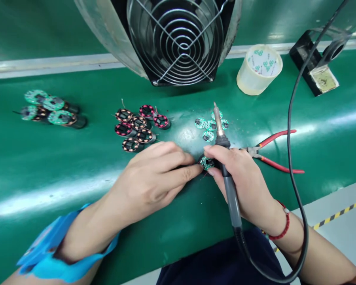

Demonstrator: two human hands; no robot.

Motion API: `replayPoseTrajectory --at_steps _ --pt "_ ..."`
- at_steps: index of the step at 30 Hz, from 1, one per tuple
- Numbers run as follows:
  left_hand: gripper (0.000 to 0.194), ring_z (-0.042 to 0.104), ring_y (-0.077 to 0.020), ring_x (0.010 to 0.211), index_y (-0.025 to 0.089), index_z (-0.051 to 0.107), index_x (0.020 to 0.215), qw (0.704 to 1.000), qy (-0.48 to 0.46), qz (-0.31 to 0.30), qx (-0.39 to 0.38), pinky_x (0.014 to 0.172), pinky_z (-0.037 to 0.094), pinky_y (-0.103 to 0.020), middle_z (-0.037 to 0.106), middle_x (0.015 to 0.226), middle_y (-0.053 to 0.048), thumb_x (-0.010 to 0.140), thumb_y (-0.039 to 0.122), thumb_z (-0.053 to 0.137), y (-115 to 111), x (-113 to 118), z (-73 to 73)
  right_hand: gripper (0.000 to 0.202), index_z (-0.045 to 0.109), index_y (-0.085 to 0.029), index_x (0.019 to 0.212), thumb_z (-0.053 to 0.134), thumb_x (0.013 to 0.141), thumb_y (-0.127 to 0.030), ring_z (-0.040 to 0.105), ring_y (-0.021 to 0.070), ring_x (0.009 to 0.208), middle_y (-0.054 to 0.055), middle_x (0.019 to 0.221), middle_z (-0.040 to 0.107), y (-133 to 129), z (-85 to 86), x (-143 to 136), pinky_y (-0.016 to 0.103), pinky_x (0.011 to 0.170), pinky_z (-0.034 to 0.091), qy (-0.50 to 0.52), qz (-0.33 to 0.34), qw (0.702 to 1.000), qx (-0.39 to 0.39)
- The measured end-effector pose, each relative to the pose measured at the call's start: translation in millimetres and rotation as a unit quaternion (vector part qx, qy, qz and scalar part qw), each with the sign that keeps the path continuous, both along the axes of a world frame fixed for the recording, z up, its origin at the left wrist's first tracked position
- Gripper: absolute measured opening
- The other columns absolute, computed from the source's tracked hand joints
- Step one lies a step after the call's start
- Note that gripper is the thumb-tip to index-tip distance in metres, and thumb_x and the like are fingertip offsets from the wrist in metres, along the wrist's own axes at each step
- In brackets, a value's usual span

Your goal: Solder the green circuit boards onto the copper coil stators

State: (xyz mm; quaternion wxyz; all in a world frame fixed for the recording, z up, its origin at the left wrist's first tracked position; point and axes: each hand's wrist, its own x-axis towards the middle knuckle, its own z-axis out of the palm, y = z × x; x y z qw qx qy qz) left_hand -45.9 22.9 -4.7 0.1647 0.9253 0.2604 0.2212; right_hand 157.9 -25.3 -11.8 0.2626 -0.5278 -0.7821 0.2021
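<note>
My left hand (156, 178) pinches the edge of a small round green circuit board (207, 163), which seems to sit on a dark coil part mostly covered by fingers. In my right hand (247, 178) lies a soldering iron (233, 200), its tip pointing away from me, above several loose round boards (208, 136). The thumb and a fingertip of that hand also reach the board from the right. Beyond my left hand stand several copper-and-pink wound coils (138, 123). Red-handled cutting pliers (253, 151) lie open beside my right hand.
A fan with a wire guard (184, 49) stands at the back. Right of it are a tape roll (256, 81) and an iron stand with sponge (310, 65). The iron's black cable (290, 118) loops across the right side. Coils topped with green boards (57, 103) stand far left.
</note>
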Motion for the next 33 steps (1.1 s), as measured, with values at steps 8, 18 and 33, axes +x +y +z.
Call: replayPoseTrajectory --at_steps 8,18,33 --pt "0.018 0.060 -0.0182 0.072 0.020 0.069 0.096 0.998 -0.021 -0.010 0.058 0.063 0.047 -0.033 0.073 0.084 -0.004 0.092 0.013 0.053 0.5 1.1 -2.3 0.033 0.051 -0.024 0.127 0.054 0.095 -0.015 0.062 0.0192 0.088 0.003 0.109 0.071 -0.2 -0.9 0.5 0.034 0.078 0.042 -0.009 -0.002 1.000 -0.020" --pt "0.017 0.061 -0.0153 0.071 0.019 0.062 0.091 0.996 -0.055 0.047 -0.053 0.066 0.048 -0.028 0.067 0.079 -0.003 0.086 0.005 0.054 2.2 -2.3 -7.5 0.033 0.050 -0.024 0.129 0.051 0.097 -0.015 0.061 0.0191 0.092 0.003 0.111 0.070 -3.4 -2.0 0.1 0.033 0.081 0.040 -0.005 0.003 1.000 -0.028" --pt "0.009 0.060 -0.0125 0.077 0.016 0.059 0.091 0.989 -0.072 0.057 -0.117 0.070 0.048 -0.022 0.063 0.083 -0.002 0.089 0.008 0.057 -4.3 10.1 -9.4 0.031 0.051 -0.021 0.127 0.052 0.096 -0.016 0.063 0.0208 0.090 0.006 0.110 0.071 -1.0 -1.9 0.7 0.035 0.080 0.043 -0.011 0.002 1.000 -0.009"
